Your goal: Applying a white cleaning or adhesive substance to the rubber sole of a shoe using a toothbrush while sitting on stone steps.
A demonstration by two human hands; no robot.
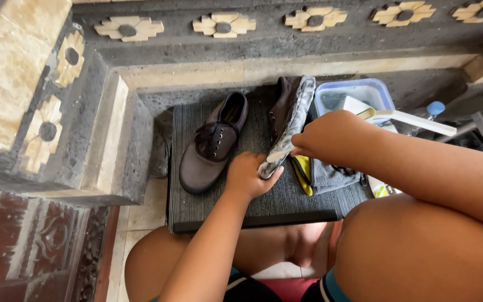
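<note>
Two dark brown lace-up shoes are on a dark ribbed mat. One shoe lies flat on the mat's left side. The other shoe stands tilted on its side, its grey dirty sole facing right. My left hand grips the toe end of the tilted shoe from below. My right hand presses against its sole near the toe, fingers curled; what it holds, if anything, is hidden.
A clear plastic tub with water, a white brush and a blue-capped bottle stand at the right. A grey and yellow cloth lies under my right forearm. Stone walls with flower tiles enclose the step. My knees are in the foreground.
</note>
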